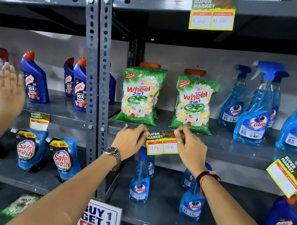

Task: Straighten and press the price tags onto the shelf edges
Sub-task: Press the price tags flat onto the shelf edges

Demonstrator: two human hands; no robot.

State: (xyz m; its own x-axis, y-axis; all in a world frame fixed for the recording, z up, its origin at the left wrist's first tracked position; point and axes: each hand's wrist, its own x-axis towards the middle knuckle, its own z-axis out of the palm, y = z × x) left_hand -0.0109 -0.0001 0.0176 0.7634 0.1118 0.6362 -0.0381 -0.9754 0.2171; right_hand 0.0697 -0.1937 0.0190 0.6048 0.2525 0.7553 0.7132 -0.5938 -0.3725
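1. A grey painted metal shelving unit (244,9) fills the view, its flat boards running across at several heights.
2. Two grey slotted-angle steel uprights (97,71) stand side by side left of centre, punched with rows of oval holes and fastened to the boards with silver bolts (90,127).
3. A plain pale grey wall (185,58) shows behind the middle tier, between the boards.
4. The undersides of the upper boards lie in dark shadow, while the board tops carry a soft, even sheen.
5. No floor or window can be seen.
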